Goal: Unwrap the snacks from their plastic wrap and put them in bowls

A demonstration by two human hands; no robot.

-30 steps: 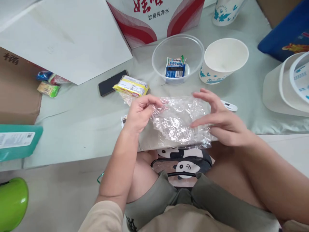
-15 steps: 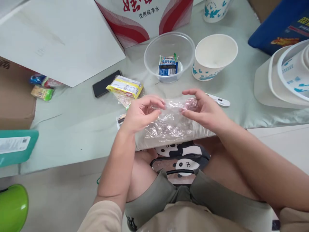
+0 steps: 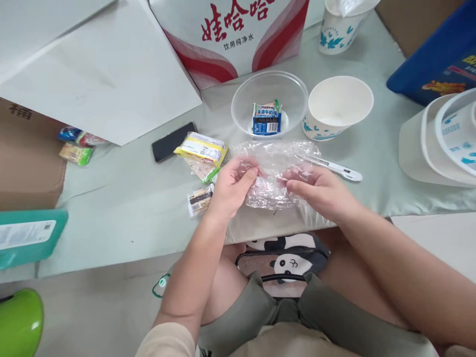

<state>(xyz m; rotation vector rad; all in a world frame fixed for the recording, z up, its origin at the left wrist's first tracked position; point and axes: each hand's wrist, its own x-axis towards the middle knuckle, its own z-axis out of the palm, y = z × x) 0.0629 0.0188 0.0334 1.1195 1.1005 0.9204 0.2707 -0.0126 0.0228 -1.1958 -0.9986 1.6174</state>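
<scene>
A crumpled clear plastic bag [image 3: 275, 156] is stretched between my two hands above the table's front edge. My left hand [image 3: 238, 183] pinches its left side between thumb and fingers. On the right side, my right hand [image 3: 316, 188] grips the film the same way, its fingertips partly behind the plastic. A white utility knife [image 3: 338, 169] lies just beyond my right hand, its tip end covered by the film. Left of my left hand are a yellow-and-white snack packet [image 3: 203, 148] and a small clear-wrapped snack [image 3: 201, 199]. A clear plastic bowl [image 3: 241, 116] holding blue snack packets [image 3: 267, 119] stands behind the bag.
Beside the bowl stands a paper cup [image 3: 338, 104]; another paper cup [image 3: 338, 32] is farther back. White containers [image 3: 412, 144] are at the right. A black phone [image 3: 173, 143] lies left, near a white box [image 3: 92, 74]. A red-and-white carton [image 3: 238, 44] stands behind.
Both hands have closed on the plastic bag from a looser, more open pose. The film now spreads farther over the table toward the bowl. The camera view has shifted slightly.
</scene>
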